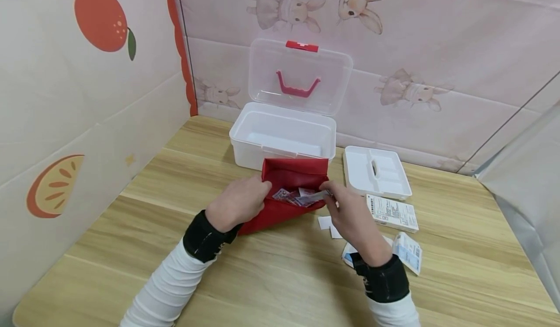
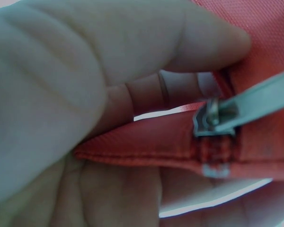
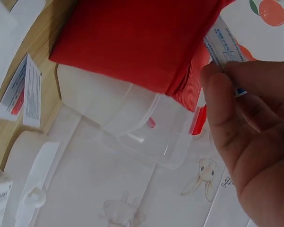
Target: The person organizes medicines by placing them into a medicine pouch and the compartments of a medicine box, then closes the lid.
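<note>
In the head view, a red zip pouch (image 1: 273, 215) stands open over the wooden table, with several small clear-and-printed packets (image 1: 282, 195) inside its mouth. My left hand (image 1: 238, 200) grips the pouch's left edge. The left wrist view shows thumb and fingers around the red fabric, close beside a metal zipper pull (image 2: 262, 104). Between thumb and fingertips, my right hand (image 1: 354, 215) pinches a narrow white packet with blue print (image 3: 222, 45) at the right side of the pouch's mouth. Part of that packet is hidden behind the red fabric in the right wrist view.
Behind the pouch sits a white box (image 1: 247, 154) with its clear lid (image 1: 302, 57) raised. To the right lie a white divided tray (image 1: 358, 174), a printed carton (image 1: 393, 214) and a blue-and-white pack (image 1: 409, 253). Small white pieces (image 1: 324, 222) lie near the right hand.
</note>
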The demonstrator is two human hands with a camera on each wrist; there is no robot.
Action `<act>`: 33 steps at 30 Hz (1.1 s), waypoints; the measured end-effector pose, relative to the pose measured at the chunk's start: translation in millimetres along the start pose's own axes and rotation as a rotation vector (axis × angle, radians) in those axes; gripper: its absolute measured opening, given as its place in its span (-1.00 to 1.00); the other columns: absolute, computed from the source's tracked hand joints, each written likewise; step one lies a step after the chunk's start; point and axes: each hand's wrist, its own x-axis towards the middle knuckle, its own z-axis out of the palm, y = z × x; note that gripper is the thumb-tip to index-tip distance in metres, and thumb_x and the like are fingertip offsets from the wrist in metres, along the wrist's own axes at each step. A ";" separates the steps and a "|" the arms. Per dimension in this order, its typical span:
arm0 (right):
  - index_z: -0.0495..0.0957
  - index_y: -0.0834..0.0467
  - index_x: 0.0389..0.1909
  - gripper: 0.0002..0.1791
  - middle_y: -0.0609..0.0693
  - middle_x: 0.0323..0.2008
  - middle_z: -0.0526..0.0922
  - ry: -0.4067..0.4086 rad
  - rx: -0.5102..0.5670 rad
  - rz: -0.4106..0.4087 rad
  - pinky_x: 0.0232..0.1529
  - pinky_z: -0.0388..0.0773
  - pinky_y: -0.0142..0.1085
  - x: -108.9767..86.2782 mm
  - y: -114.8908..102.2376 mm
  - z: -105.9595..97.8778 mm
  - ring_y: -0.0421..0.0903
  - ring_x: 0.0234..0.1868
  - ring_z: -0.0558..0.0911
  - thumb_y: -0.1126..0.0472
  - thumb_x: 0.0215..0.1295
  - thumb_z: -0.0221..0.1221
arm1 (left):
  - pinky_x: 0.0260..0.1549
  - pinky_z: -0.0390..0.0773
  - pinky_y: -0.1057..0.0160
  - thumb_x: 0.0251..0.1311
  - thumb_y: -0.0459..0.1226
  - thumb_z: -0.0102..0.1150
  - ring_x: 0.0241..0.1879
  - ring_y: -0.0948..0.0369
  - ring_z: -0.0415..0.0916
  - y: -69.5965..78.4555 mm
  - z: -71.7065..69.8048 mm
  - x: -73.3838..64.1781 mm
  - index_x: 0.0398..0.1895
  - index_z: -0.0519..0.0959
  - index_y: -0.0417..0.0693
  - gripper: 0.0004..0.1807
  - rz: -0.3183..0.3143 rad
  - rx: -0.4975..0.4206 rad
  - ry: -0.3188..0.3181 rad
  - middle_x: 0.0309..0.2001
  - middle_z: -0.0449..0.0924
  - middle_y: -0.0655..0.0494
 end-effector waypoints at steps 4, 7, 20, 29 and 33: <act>0.48 0.11 -0.18 -0.76 0.03 -0.28 0.63 0.026 -0.023 -0.047 -0.31 0.61 -0.18 6.0 -5.0 9.2 -0.15 -0.35 0.51 0.36 0.12 0.21 | -0.49 0.59 0.15 0.06 -0.39 0.15 -0.42 0.12 0.41 -0.6 0.4 0.3 -0.30 0.47 -0.20 -0.87 0.002 0.002 -0.006 -0.33 0.50 -0.08; 0.50 0.08 -0.24 -0.79 -0.01 -0.34 0.65 0.033 -0.025 -0.082 -0.39 0.57 -0.22 12.0 -7.6 17.2 -0.17 -0.39 0.48 0.33 0.10 0.24 | -0.49 0.59 0.16 0.06 -0.39 0.15 -0.42 0.13 0.40 -1.0 0.9 0.3 -0.29 0.47 -0.20 -0.86 -0.001 -0.004 -0.015 -0.32 0.49 -0.08; 0.59 0.05 -0.37 -0.91 -0.05 -0.34 0.54 0.060 0.023 -0.141 -0.38 0.59 -0.21 24.0 -12.5 40.7 -0.13 -0.32 0.52 0.27 0.09 0.26 | -0.47 0.59 0.16 0.07 -0.35 0.19 -0.39 0.12 0.42 -3.0 1.1 2.2 -0.27 0.48 -0.21 -0.82 0.008 0.020 -0.032 -0.25 0.52 -0.12; 0.65 0.07 -0.37 -0.90 -0.03 -0.36 0.64 0.122 0.000 -0.144 -0.24 0.58 -0.20 32.0 -13.5 48.5 -0.16 -0.26 0.50 0.28 0.05 0.28 | -0.46 0.59 0.17 0.05 -0.37 0.19 -0.42 0.13 0.41 -1.7 0.5 1.8 -0.28 0.47 -0.20 -0.83 0.008 0.021 -0.029 -0.32 0.51 -0.09; 0.66 0.09 -0.36 -0.90 -0.02 -0.36 0.62 0.137 0.013 -0.130 -0.26 0.58 -0.19 31.3 -10.4 48.5 -0.16 -0.26 0.49 0.29 0.07 0.26 | -0.45 0.60 0.16 0.04 -0.37 0.20 -0.40 0.12 0.42 -1.1 0.5 2.2 -0.27 0.47 -0.21 -0.82 0.012 0.019 -0.025 -0.30 0.52 -0.10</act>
